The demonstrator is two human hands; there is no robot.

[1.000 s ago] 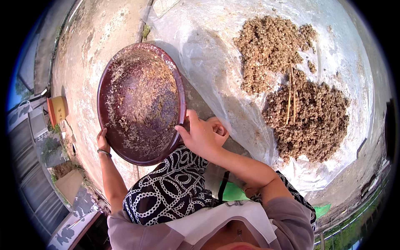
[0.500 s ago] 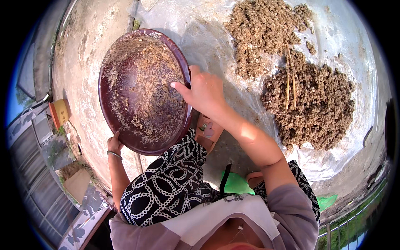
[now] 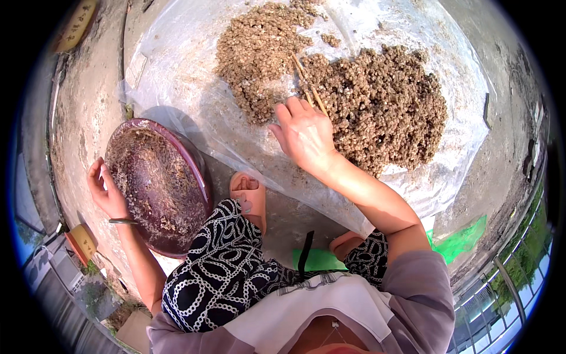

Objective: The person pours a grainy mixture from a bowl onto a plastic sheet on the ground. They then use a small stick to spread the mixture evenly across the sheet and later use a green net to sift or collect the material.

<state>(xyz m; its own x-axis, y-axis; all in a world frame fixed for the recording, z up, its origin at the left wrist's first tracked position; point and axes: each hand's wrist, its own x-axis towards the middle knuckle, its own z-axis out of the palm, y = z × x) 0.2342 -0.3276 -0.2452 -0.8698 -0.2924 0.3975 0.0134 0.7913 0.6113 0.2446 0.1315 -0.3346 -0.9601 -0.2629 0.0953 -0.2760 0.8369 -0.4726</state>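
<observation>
Knees in black-and-white patterned trousers (image 3: 218, 268) sit nearest us, one sandalled foot (image 3: 249, 197) on the concrete floor (image 3: 82, 112). Our left hand (image 3: 105, 189) clamps the rim of the round maroon tray (image 3: 158, 186), which is tilted and dusted with husks. Beyond, our right hand (image 3: 305, 134) lies open, fingers spread, on the brown grain pile (image 3: 377, 103) covering the clear plastic sheet (image 3: 177, 76).

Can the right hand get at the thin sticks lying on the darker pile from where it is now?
Probably yes. The right hand lies open on the clear plastic sheet at the edge of the darker pile, fingertips right by the sticks, with nothing between them.
</observation>
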